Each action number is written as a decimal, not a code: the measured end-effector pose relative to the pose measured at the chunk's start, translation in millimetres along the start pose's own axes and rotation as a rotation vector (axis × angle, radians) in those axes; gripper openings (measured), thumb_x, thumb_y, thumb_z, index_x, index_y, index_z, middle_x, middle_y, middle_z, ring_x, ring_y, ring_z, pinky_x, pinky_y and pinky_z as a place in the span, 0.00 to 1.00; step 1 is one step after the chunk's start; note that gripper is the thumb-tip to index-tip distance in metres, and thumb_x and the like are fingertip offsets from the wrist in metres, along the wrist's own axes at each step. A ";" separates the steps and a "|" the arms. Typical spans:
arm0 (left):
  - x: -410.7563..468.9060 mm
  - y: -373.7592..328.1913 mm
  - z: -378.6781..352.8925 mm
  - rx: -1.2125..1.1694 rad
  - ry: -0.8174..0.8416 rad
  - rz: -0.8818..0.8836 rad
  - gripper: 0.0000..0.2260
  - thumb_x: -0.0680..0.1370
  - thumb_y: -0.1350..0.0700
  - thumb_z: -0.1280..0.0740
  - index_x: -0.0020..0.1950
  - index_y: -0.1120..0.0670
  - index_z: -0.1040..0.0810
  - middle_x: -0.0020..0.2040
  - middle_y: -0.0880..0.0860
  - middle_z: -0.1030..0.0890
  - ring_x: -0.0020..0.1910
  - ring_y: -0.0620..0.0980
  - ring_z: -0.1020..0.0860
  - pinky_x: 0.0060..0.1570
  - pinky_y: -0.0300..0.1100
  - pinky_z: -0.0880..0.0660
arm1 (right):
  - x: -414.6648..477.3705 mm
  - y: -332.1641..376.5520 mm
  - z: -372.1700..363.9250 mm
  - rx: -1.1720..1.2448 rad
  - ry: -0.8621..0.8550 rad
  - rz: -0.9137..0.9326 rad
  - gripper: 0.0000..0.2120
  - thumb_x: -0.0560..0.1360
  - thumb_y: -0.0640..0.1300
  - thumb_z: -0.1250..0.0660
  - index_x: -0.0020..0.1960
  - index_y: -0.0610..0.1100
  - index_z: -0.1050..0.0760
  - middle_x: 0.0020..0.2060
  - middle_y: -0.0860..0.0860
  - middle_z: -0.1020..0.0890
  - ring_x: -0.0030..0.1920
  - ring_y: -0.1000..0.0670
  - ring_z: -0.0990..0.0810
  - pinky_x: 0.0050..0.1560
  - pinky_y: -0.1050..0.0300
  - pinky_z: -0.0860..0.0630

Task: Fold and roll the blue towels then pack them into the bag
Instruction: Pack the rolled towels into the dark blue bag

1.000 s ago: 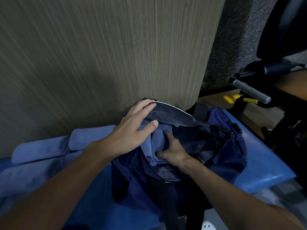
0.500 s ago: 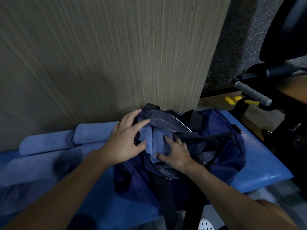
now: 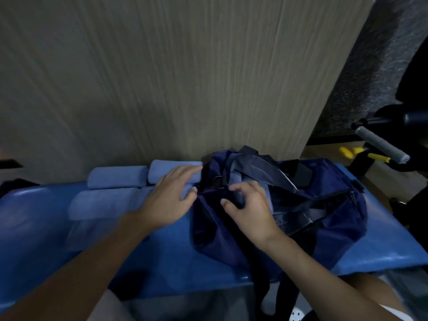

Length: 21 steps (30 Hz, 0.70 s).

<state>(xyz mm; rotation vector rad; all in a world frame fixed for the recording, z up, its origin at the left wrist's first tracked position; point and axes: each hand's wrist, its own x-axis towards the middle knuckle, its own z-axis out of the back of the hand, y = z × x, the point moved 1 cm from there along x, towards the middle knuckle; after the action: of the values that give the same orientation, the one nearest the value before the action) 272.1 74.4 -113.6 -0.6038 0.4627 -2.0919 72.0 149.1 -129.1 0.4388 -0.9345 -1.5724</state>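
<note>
Head cam looks down on a blue padded tabletop (image 3: 162,258) pushed up against a tall wood-grain panel (image 3: 185,77). A dark navy bag (image 3: 324,218) sits slumped on the right half of it, mouth open, with a bit of lighter blue towel (image 3: 235,179) poking out of the opening just above the right hand.

Left hand (image 3: 171,200) is spread flat, fingers open, palm down on the end of a rolled towel (image 3: 171,171), right beside the bag's left edge; it isn't gripping anything. Right hand (image 3: 250,212) is over the bag's near rim with fingers loosely curled. It's touching the fabric there, but honestly can't tell if it's actually pinching any.

Two more rolled towels on the left: one (image 3: 117,177) tucked against the panel next to the first, and another (image 3: 104,205) lying in front of them, a bit blurry. They crowd the space left of the bag, and the panel blocks it from behind.

Off to the right, past the tabletop edge, there's a black metal frame with a grey-grip handle (image 3: 379,144) and something yellow (image 3: 370,156) on the floor behind it. Bag straps (image 3: 264,288) hang off the front edge.
</note>
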 end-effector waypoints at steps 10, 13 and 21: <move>-53.2 110.9 85.7 0.352 0.114 0.270 0.19 0.79 0.60 0.37 0.70 0.54 0.28 0.67 0.57 0.25 0.66 0.59 0.27 0.65 0.51 0.31 | -23.2 85.9 -79.0 0.160 0.226 0.193 0.08 0.72 0.48 0.28 0.47 0.54 0.27 0.44 0.62 0.28 0.50 0.55 0.25 0.58 0.50 0.26; -56.5 127.5 90.2 0.578 0.341 0.386 0.29 0.79 0.46 0.36 0.78 0.50 0.41 0.75 0.52 0.36 0.73 0.55 0.36 0.67 0.53 0.36 | -25.7 92.3 -97.1 0.163 0.271 0.189 0.07 0.72 0.47 0.28 0.48 0.52 0.25 0.45 0.61 0.28 0.50 0.57 0.25 0.59 0.49 0.26; -53.5 138.6 95.2 0.515 0.358 0.355 0.21 0.65 0.36 0.32 0.53 0.37 0.36 0.52 0.44 0.29 0.56 0.50 0.31 0.58 0.50 0.37 | -22.4 94.3 -114.7 0.106 0.331 0.176 0.09 0.72 0.47 0.27 0.50 0.52 0.25 0.46 0.63 0.30 0.51 0.57 0.25 0.61 0.48 0.28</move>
<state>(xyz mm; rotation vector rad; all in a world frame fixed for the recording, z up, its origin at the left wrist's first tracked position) 443.8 35.0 -122.7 0.1484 0.1904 -1.8674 221.6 135.2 -131.5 0.6518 -0.7797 -1.2482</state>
